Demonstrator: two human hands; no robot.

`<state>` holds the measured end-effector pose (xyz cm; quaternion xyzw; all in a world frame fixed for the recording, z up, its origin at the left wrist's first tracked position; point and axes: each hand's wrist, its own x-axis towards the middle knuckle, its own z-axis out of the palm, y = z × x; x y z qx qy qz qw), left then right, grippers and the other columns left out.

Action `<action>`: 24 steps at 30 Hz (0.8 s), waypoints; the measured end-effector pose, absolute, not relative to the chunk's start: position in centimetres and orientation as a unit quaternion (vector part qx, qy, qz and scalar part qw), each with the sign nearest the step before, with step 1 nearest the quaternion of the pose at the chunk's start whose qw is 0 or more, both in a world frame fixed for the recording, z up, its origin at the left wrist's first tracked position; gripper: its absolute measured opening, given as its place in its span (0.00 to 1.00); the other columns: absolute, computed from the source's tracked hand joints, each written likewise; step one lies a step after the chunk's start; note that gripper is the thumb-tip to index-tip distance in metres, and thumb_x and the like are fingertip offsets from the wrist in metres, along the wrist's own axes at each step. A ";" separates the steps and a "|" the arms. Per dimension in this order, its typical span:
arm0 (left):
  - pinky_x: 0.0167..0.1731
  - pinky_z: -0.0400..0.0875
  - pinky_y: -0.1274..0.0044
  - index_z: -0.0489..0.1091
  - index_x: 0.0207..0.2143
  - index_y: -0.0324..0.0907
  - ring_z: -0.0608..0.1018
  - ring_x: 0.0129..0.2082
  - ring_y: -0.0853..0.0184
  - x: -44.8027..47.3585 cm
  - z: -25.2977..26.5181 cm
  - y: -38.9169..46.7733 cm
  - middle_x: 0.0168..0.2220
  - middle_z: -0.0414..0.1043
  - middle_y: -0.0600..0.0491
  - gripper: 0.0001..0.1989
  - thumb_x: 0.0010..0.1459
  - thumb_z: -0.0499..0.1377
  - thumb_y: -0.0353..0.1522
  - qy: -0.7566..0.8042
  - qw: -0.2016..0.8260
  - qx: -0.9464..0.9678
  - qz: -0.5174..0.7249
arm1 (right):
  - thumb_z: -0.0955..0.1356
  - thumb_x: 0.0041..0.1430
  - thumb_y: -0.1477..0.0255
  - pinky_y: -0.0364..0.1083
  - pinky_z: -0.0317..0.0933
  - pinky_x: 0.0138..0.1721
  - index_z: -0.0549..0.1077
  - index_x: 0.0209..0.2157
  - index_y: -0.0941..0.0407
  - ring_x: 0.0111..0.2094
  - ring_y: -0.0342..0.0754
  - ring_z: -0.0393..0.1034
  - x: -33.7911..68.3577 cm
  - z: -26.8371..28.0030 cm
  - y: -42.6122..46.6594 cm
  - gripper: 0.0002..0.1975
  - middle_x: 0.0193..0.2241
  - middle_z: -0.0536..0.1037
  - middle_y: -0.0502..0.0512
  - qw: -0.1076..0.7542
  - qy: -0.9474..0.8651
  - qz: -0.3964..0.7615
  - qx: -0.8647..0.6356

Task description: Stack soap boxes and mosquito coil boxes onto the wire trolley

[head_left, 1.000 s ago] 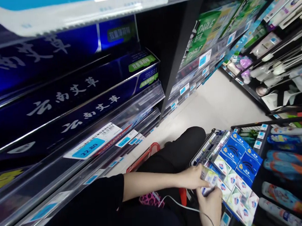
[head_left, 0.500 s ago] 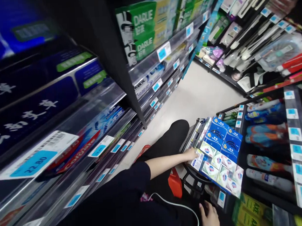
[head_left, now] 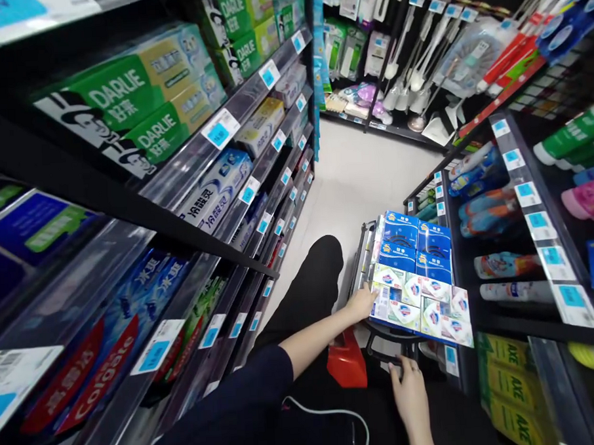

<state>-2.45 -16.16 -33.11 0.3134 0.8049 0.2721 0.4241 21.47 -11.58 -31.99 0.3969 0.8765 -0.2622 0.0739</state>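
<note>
Four blue cartons (head_left: 400, 231), each bearing a yellow emblem and small white characters too fine to read, form the far section of a load set over a black frame (head_left: 360, 260) at right of centre. White-and-green cartons (head_left: 404, 311) form the near section; their red-and-blue logo is too small to read. The left hand (head_left: 362, 303) is at the near left corner of the load, fingers on the edge of a white-and-green carton; whether they clamp it or only rest against it cannot be told. The right hand (head_left: 409, 383) is nearer and to the right, palm down, thumb and fingers apart with nothing between them, next to a black bar (head_left: 381, 357); contact with the bar cannot be confirmed. To the left of the right hand is a red part (head_left: 347, 361), with a white cable (head_left: 329, 411) nearer. The left shelving carries green cartons (head_left: 119, 92) marked "DARLIE 好来", with blue-and-white cartons (head_left: 215, 192) marked "冷酸灵" on the shelf below. Nearer on the left, red-and-blue cartons (head_left: 119, 351) read "Colgate" and "冰爽". White-and-blue price labels (head_left: 221, 129) line the shelf edges; most figures are too small or blurred to read. At near right, yellow packs (head_left: 511, 387) are marked "AXE". Further right, green tubes (head_left: 576, 135) stand in a row, with pink bottles (head_left: 588, 195) just nearer.
</note>
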 end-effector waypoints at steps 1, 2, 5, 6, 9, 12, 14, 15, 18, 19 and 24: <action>0.47 0.67 0.66 0.58 0.55 0.36 0.74 0.49 0.51 -2.5 -33.2 -16.1 0.48 0.67 0.35 0.22 0.65 0.44 0.39 0.809 0.423 0.309 0.268 | 0.55 0.60 0.56 0.55 0.62 0.47 0.72 0.45 0.62 0.48 0.62 0.67 21.6 -32.0 -11.6 0.28 0.46 0.73 0.68 0.076 0.874 -0.265 0.400; 0.47 0.67 0.66 0.58 0.55 0.36 0.75 0.49 0.52 -2.5 -33.3 -16.0 0.47 0.68 0.36 0.22 0.65 0.43 0.40 0.813 0.422 0.301 0.265 | 0.55 0.60 0.57 0.54 0.62 0.48 0.72 0.46 0.62 0.48 0.61 0.67 21.7 -32.1 -11.6 0.28 0.46 0.73 0.68 0.077 0.872 -0.268 0.403; 0.45 0.68 0.67 0.58 0.53 0.33 0.76 0.48 0.53 -2.6 -33.3 -15.9 0.45 0.70 0.34 0.23 0.66 0.41 0.41 0.821 0.421 0.284 0.261 | 0.55 0.60 0.57 0.54 0.62 0.47 0.72 0.45 0.62 0.47 0.61 0.68 22.3 -32.2 -11.7 0.27 0.44 0.74 0.67 0.080 0.869 -0.269 0.407; 0.44 0.68 0.67 0.57 0.53 0.32 0.76 0.47 0.52 -2.6 -33.3 -15.9 0.45 0.71 0.33 0.23 0.66 0.40 0.41 0.823 0.421 0.280 0.261 | 0.55 0.60 0.57 0.54 0.62 0.47 0.72 0.45 0.61 0.46 0.60 0.68 22.4 -32.3 -11.8 0.27 0.44 0.74 0.67 0.082 0.869 -0.268 0.408; 0.42 0.69 0.69 0.57 0.52 0.31 0.76 0.47 0.53 -2.6 -33.3 -15.9 0.46 0.72 0.33 0.24 0.66 0.40 0.42 0.824 0.422 0.273 0.263 | 0.55 0.60 0.58 0.54 0.62 0.46 0.72 0.45 0.61 0.45 0.60 0.69 22.9 -32.6 -11.9 0.26 0.42 0.75 0.67 0.086 0.869 -0.265 0.409; 0.41 0.69 0.71 0.58 0.51 0.33 0.77 0.46 0.54 -2.7 -33.4 -15.7 0.46 0.72 0.34 0.23 0.66 0.41 0.42 0.825 0.423 0.267 0.264 | 0.55 0.60 0.59 0.54 0.62 0.46 0.72 0.45 0.61 0.47 0.60 0.68 23.2 -33.1 -12.2 0.26 0.43 0.75 0.67 0.088 0.866 -0.270 0.411; 0.41 0.69 0.71 0.58 0.51 0.33 0.77 0.46 0.54 -2.7 -33.5 -15.6 0.46 0.73 0.34 0.23 0.66 0.42 0.43 0.825 0.423 0.263 0.267 | 0.55 0.59 0.59 0.54 0.62 0.47 0.73 0.44 0.61 0.48 0.60 0.68 23.2 -33.3 -12.4 0.25 0.42 0.75 0.67 0.089 0.863 -0.276 0.414; 0.41 0.69 0.71 0.57 0.52 0.33 0.77 0.47 0.54 -2.7 -33.5 -15.6 0.46 0.73 0.34 0.23 0.66 0.42 0.43 0.824 0.424 0.262 0.269 | 0.55 0.59 0.59 0.53 0.62 0.47 0.73 0.44 0.60 0.47 0.60 0.68 23.2 -33.3 -12.4 0.25 0.42 0.75 0.66 0.084 0.860 -0.282 0.417; 0.42 0.69 0.72 0.57 0.53 0.32 0.76 0.48 0.54 -2.9 -33.6 -15.5 0.47 0.72 0.33 0.23 0.65 0.44 0.42 0.821 0.430 0.256 0.274 | 0.56 0.58 0.56 0.52 0.63 0.44 0.72 0.44 0.60 0.46 0.59 0.69 23.0 -32.7 -11.3 0.27 0.44 0.74 0.66 0.033 0.837 -0.297 0.459; 0.43 0.69 0.71 0.57 0.53 0.32 0.76 0.48 0.53 -3.0 -33.6 -15.5 0.48 0.72 0.33 0.23 0.65 0.44 0.42 0.820 0.434 0.254 0.275 | 0.56 0.57 0.55 0.52 0.63 0.42 0.72 0.45 0.60 0.44 0.59 0.70 22.9 -32.3 -10.4 0.27 0.44 0.74 0.66 0.000 0.822 -0.292 0.489; 0.42 0.71 0.72 0.60 0.51 0.33 0.79 0.43 0.56 -3.5 -34.1 -15.5 0.46 0.74 0.35 0.23 0.65 0.45 0.43 0.802 0.462 0.246 0.288 | 0.58 0.53 0.53 0.53 0.62 0.39 0.72 0.43 0.61 0.36 0.58 0.70 22.4 -30.1 -3.0 0.28 0.37 0.75 0.66 -0.163 0.733 -0.197 0.630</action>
